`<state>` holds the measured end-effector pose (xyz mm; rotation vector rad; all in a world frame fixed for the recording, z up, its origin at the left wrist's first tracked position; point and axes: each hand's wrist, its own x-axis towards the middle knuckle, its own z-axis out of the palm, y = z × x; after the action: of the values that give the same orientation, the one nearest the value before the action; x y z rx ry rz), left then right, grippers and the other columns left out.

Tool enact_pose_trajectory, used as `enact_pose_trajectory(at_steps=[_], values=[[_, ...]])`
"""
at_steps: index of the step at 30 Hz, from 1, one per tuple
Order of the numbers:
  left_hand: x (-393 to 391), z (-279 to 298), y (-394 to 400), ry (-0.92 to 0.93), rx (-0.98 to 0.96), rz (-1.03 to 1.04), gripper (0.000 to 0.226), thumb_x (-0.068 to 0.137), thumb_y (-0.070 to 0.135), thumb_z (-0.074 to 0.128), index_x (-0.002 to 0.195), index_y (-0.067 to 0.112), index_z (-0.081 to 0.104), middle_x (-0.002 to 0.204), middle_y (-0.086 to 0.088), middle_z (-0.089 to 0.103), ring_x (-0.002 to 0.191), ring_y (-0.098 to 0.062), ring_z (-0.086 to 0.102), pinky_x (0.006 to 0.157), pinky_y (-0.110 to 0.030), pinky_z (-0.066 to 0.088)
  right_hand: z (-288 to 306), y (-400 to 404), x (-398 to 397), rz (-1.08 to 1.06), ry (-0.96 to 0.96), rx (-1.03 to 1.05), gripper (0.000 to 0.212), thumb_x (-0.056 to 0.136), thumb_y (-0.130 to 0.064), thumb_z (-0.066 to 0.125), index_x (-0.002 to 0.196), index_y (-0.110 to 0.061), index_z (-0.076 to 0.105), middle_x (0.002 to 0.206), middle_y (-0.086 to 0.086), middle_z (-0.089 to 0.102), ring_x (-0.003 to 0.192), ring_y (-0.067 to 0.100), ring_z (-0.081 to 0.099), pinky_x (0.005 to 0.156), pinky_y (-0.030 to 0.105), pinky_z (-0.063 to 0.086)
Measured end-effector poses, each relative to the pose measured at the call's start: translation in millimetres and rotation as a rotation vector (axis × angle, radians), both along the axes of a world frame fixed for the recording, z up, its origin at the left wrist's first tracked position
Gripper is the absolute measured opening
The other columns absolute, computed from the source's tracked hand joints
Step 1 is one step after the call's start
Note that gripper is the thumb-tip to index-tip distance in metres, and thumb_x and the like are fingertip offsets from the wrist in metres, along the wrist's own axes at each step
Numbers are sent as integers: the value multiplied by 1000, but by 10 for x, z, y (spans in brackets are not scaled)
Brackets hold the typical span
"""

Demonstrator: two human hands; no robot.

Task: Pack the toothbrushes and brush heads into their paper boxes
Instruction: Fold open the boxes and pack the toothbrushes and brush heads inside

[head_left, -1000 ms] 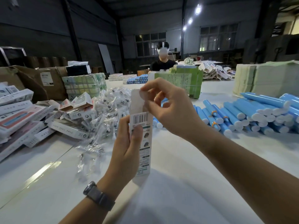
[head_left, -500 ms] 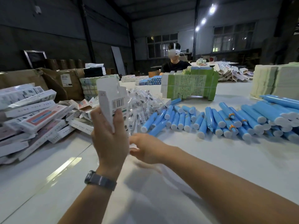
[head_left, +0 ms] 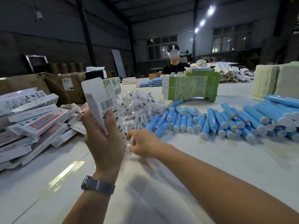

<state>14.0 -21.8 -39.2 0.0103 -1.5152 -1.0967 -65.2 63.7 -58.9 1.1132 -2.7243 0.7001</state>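
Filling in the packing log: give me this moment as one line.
left hand: holds open paper box upright | right hand: at bagged brush heads, grip unclear | blue toothbrushes: on table

White barcoded paper box (head_left: 101,101), upright in left hand (head_left: 103,139); right hand (head_left: 144,145) at clear-wrapped brush heads (head_left: 137,109); blue cylindrical toothbrush handles (head_left: 226,120) alongside.

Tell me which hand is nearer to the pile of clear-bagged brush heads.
Right. The right hand reaches to the near edge of the brush head pile, fingers at a clear bag there. The left hand is raised just left of the pile, holding the white paper box upright.
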Motion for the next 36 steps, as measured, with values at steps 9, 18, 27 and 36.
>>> enact_pose_trajectory(at_steps=[9, 18, 27, 36], values=[[29, -154, 316, -58, -97, -432, 11, 98, 38, 47, 102, 29, 41, 100, 33, 62, 92, 0, 66, 66, -16, 56, 966, 1289, 245, 101, -219, -1019, 23, 77, -14, 55, 72, -22, 75, 53, -5, 43, 49, 12, 31, 43, 20, 28], [70, -326, 494, -87, -295, -455, 24, 94, 44, 49, 107, 35, 32, 107, 27, 54, 91, -12, 61, 68, -52, 57, 1247, 1384, 761, 253, 21, -729, 10, 70, -12, 63, 67, -19, 70, 50, -13, 49, 45, 4, 34, 44, 15, 30], [67, -365, 567, -18, -286, -434, 34, 90, 37, 57, 97, 34, 25, 97, 38, 48, 84, 8, 53, 71, -14, 48, 1245, 1264, 853, 180, 195, -609, 29, 72, -6, 73, 79, -27, 54, 58, -7, 48, 52, 4, 39, 53, 19, 37], [68, -343, 554, -53, -250, -452, 30, 89, 43, 54, 110, 33, 34, 102, 24, 58, 85, -5, 62, 68, -34, 53, 946, 1117, 716, 154, 489, -314, 17, 88, -32, 72, 84, -16, 77, 88, -5, 50, 73, 7, 49, 65, 29, 43]])
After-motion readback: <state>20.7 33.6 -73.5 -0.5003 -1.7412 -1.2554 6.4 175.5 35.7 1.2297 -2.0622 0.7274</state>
